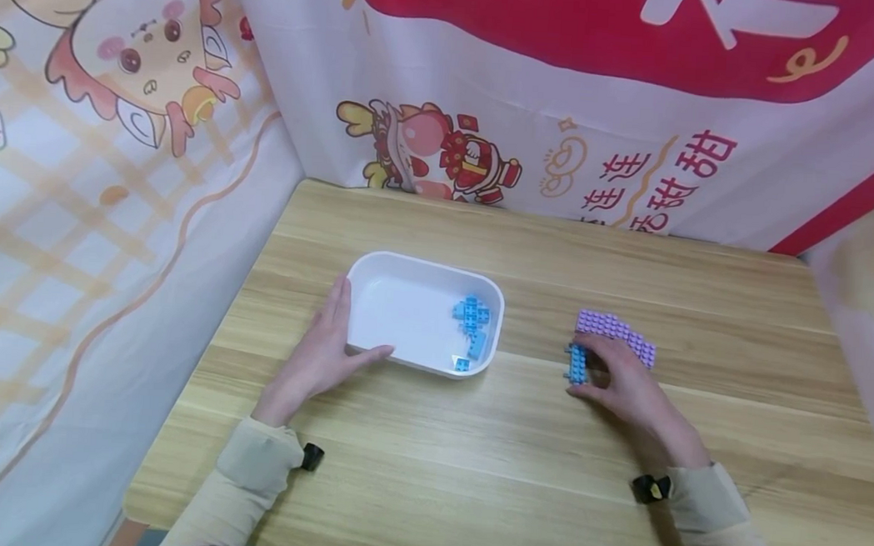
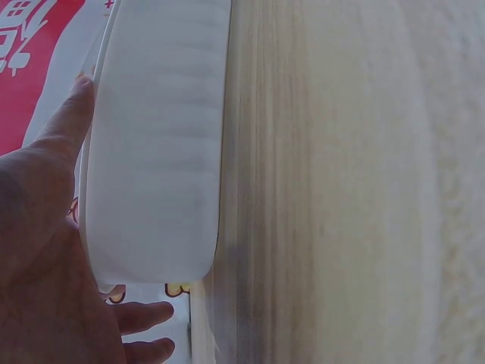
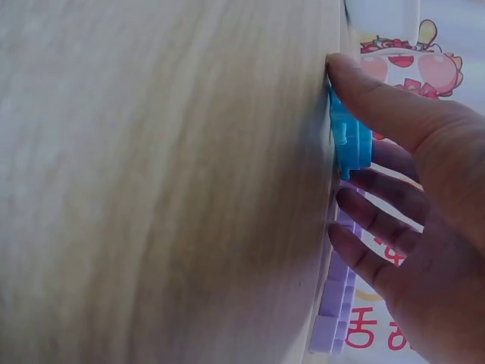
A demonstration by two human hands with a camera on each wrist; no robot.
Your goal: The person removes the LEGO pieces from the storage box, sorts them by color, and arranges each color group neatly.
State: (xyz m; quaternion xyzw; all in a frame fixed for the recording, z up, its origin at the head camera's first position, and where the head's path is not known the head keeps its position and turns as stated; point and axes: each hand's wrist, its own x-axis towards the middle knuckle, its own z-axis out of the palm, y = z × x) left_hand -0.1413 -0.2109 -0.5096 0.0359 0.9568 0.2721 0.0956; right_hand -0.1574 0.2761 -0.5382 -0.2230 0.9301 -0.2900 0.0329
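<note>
A white plastic tub (image 1: 402, 358) rests on the wooden table with several blue building-block pieces (image 1: 470, 313) at its right end. My left hand (image 1: 320, 349) lies spread around the tub's near left corner, fingers along the left end and thumb at the front rim; two fingers (image 2: 148, 317) stick out straight below the tub in the left wrist view. To the right, my right hand (image 1: 625, 385) pinches a blue building-block piece (image 1: 577, 363) between thumb and fingers, low over the table. Right behind it lies a flat purple studded block piece (image 1: 614, 327), partly covered by the hand.
The wooden table (image 1: 441, 457) runs up to a printed cloth (image 1: 553, 88) at the back and another cloth (image 1: 57, 225) on the left. Dark straps sit at both wrists.
</note>
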